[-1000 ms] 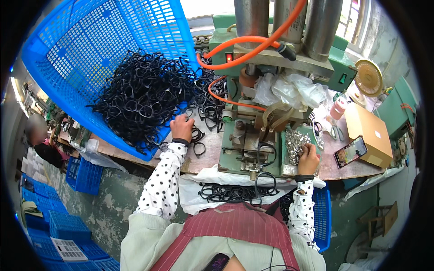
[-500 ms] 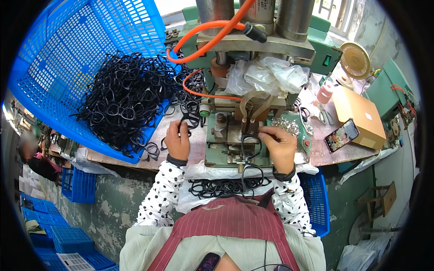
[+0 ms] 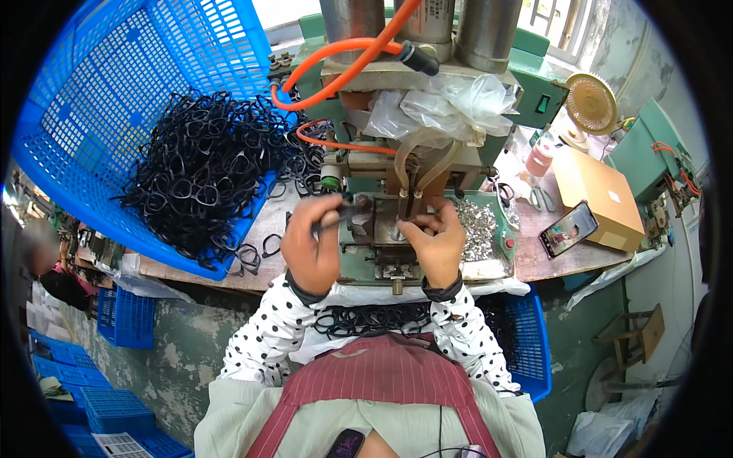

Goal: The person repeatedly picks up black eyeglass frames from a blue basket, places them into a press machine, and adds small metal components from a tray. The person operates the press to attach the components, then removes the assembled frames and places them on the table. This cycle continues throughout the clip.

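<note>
Black eyeglass frames, apparently plastic [image 3: 206, 164], lie heaped in the blue lattice-walled plastic basket [image 3: 72, 153] left of the green metal press [image 3: 472, 160]; more lie in a row at its front. The left hand [image 3: 311, 240], left-front of the press, has its fingers clamped on a dark piece [image 3: 330, 220], blurred, probably one such frame. The right hand [image 3: 439, 240] has its fingertips at the press bed; whether they grip a part cannot be told. Step in hand, by judgement: loading the press. The next move calls for aligning the dark piece at the bed. Compared with 0.5 s ago, the frame hanging from the press front is gone, and both hands are closer together.
</note>
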{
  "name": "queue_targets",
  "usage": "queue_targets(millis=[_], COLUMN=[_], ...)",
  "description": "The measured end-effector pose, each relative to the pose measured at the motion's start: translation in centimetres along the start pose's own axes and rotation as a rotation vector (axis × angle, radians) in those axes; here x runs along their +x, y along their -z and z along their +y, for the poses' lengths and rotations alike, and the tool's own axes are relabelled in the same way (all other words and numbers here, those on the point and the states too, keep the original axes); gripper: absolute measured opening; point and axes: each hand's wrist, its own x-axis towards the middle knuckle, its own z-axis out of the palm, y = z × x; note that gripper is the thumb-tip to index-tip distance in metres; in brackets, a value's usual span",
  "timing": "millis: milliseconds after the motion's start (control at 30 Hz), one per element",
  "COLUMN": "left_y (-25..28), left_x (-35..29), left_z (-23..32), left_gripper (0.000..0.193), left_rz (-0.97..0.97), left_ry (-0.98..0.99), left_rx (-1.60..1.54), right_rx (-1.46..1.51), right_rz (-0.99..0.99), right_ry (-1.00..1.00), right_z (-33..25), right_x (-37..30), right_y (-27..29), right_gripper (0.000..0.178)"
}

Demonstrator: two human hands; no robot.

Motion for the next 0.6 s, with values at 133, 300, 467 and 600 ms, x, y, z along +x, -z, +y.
queue_targets(millis=[133, 300, 467, 600], left_y=[-0.4, -0.5, -0.1, -2.8], left_x=[2.0, 1.9, 0.3, -3.8], left_z=[0.7, -0.1, 1.1, 0.1], left_gripper=[0.019, 0.02, 0.023, 0.039], left_rz=[0.018, -0.007, -0.182, -0.412], left_ry=[0.221, 0.216, -0.227, -0.599], left_rx=[-0.262, -0.371, 0.024, -0.129], right_rx=[0.142, 0.216, 0.039, 0.224], right_rz=[-0.011, 0.05, 0.053, -0.031], right_ry=[-0.051, -0.008, -0.007, 0.02], right_z=[0.6, 1.3, 1.6, 1.7], right_x=[-0.1, -0.1, 0.3, 0.9], right_y=[0.5, -0.1, 0.1, 1.7], right_gripper=[0.049, 0.05, 0.053, 0.052])
